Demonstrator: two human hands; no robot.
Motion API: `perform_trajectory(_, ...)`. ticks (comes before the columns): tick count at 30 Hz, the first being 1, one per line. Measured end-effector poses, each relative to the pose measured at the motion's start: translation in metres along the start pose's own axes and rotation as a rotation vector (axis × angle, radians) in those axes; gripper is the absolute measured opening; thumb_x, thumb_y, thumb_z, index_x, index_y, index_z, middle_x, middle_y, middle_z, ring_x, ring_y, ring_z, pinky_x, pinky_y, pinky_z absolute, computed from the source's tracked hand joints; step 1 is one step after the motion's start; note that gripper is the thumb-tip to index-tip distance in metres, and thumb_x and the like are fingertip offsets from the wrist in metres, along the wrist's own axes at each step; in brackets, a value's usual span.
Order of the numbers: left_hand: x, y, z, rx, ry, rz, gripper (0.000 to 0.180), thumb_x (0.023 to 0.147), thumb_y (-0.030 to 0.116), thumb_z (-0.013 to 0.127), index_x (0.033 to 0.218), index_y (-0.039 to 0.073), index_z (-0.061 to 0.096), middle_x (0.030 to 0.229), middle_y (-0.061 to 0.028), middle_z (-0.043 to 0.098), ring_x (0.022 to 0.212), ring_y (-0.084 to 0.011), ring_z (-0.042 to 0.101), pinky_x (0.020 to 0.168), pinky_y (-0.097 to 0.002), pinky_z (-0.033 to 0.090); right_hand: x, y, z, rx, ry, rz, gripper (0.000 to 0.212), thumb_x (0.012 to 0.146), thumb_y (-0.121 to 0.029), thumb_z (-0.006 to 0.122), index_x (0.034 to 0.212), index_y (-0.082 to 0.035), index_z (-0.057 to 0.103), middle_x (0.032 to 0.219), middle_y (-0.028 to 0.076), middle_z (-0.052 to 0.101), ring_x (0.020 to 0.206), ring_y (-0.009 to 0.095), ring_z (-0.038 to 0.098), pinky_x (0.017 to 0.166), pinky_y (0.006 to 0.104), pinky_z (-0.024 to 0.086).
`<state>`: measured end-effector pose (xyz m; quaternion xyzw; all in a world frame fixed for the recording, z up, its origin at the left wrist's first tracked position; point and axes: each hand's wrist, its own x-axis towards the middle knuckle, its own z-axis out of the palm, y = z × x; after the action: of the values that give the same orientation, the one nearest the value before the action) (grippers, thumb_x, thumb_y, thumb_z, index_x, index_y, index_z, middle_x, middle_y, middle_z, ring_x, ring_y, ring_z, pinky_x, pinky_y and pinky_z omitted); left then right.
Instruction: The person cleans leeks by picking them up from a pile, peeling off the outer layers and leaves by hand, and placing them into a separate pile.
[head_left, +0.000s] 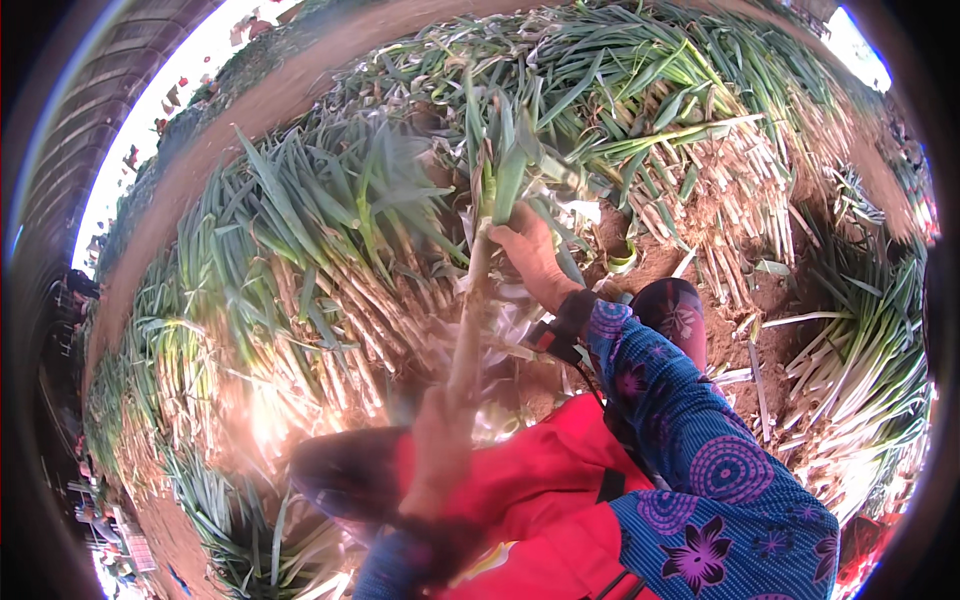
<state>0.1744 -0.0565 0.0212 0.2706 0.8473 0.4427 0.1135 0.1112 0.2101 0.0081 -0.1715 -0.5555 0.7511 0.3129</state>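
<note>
A long green onion (470,335) slants across the middle, its pale, soil-stained stalk toward me and its green leaves (510,180) pointing away. My right hand (530,255) is closed around the stalk just below the leaves. Lower down, my left hand (440,450) wraps the stalk near its root end. Motion smears that hand, and its fingers hide the root. Torn, pale leaf scraps (590,212) lie just beyond my right hand.
Unsorted green onions (330,270) lie in a long heap ahead and left. Another pile (680,130) spreads at the far right. Whiter stalks (850,360) lie at the right on brown soil (640,265). My legs in red cloth (540,470) are close below my hands.
</note>
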Motion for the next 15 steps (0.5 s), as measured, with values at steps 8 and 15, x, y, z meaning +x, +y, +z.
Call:
perform_trajectory(8, 0.044, 0.023, -0.004, -0.839, -0.094, -0.51, 0.019, 0.094, 0.024, 0.059, 0.095, 0.007, 0.051, 0.071, 0.0002, 0.051, 0.047, -0.0062, 0.045, 0.039, -0.0205, 0.034, -0.016, -0.031, -0.008, 0.348, -0.291, 0.253, 0.027, 0.08, -0.011, 0.065, 0.105, -0.002, 0.06, 0.096, 0.007, 0.065, 0.089, 0.018, 0.063, 0.08, 0.0332, 0.051)
perform_trajectory(15, 0.046, -0.019, -0.028, -0.738, -0.165, -0.496, 0.031, 0.094, 0.027, 0.059, 0.11, 0.001, 0.055, 0.094, -0.0062, 0.061, 0.08, -0.0123, 0.063, 0.066, -0.0209, 0.051, 0.059, -0.086, -0.164, 1.063, -0.296, -0.015, 0.034, 0.082, -0.015, 0.065, 0.108, 0.005, 0.056, 0.103, 0.013, 0.065, 0.095, 0.027, 0.063, 0.085, 0.0385, 0.054)
